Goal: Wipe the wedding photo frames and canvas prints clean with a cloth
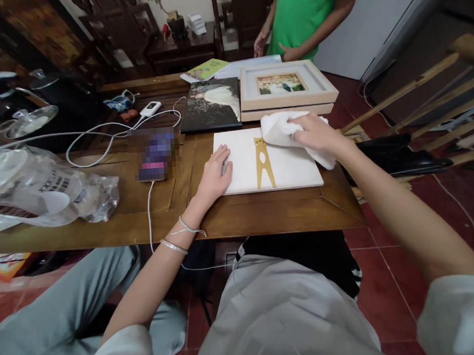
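A white rectangular panel lies flat on the wooden table in front of me. Attached to or resting on its face is a gold A-shaped piece with an oval hole. My left hand lies on the panel's left edge, fingers stretched out and holding nothing. In my right hand is a bunched white cloth, pressed on the panel's far right corner and draping over its right side. The cloth covers that corner and lies close to the gold piece's top.
Behind the panel are a dark photo panel and stacked pale wooden frames. Left are a phone on a white cable and clear plastic packaging. A person in a green shirt stands across the table.
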Available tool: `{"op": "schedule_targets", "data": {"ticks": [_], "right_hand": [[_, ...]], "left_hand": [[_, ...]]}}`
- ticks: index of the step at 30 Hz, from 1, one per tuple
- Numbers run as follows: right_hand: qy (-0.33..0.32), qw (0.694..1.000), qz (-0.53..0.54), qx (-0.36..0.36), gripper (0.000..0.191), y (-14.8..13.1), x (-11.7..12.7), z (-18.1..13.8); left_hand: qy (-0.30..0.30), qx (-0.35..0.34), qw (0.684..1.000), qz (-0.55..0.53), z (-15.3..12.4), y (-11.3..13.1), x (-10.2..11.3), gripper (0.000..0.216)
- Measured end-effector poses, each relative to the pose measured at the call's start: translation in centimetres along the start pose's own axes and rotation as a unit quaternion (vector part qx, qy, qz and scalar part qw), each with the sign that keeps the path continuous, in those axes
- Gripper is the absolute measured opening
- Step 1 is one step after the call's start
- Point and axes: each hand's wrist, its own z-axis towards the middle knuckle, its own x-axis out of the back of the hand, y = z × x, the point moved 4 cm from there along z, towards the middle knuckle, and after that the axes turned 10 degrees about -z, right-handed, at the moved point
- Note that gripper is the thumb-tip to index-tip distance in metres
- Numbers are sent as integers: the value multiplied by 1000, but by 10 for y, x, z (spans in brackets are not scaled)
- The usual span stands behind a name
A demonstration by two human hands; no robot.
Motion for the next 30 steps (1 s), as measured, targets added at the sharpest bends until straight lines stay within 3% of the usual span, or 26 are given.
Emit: {"op": "schedule_targets", "data": {"ticks": [4, 12, 15, 18, 26, 30], "right_hand": [[6, 1000, 5, -5, 19, -7, -2, -10], [-21, 998, 26, 51, 14, -49, 3, -105], [-44, 997, 31, 55, 12, -55, 10, -123], [-48, 997, 41, 53, 13, -49, 11, -115], [16, 999, 48, 11, 14, -11, -4, -34], [30, 999, 22, -5, 15, -6, -10, -18]], "left_hand": [[0, -1, 1000, -1, 0, -1, 0, 42], [-5, 4, 1000, 0, 1, 0, -2, 43], [-3, 2, 1000, 2, 1, 0, -2, 43], [-1, 1, 1000, 0, 1, -2, -2, 43], [-2, 3, 1000, -8, 0, -1, 0, 43], [-1, 5, 1000, -11, 0, 0, 1, 42]]}}
